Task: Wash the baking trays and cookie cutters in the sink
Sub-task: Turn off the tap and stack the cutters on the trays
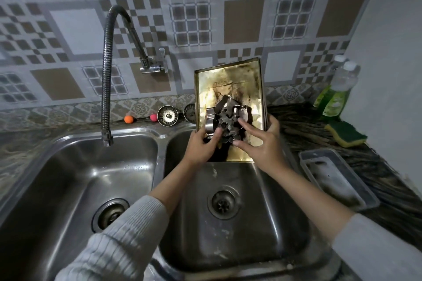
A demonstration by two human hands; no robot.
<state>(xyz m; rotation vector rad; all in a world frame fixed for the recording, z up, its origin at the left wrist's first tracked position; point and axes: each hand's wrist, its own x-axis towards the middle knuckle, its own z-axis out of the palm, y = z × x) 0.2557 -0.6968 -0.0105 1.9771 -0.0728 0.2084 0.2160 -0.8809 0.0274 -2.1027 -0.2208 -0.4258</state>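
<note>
Hanging dry over the left basin, the faucet (107, 75) waited while the left hand (201, 146) gripped the cookie cutters (225, 118) and the right hand (262, 143) held the stained baking tray (230, 84) above the right basin, so washing likely needed water first.

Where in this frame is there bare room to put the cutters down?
Both basins are bare: the left basin under the faucet, and the right basin below the held baking tray. The cookie cutters sit heaped on that tray, under both hands. The right counter is crowded: grey tray, sponge, soap bottles.
</note>
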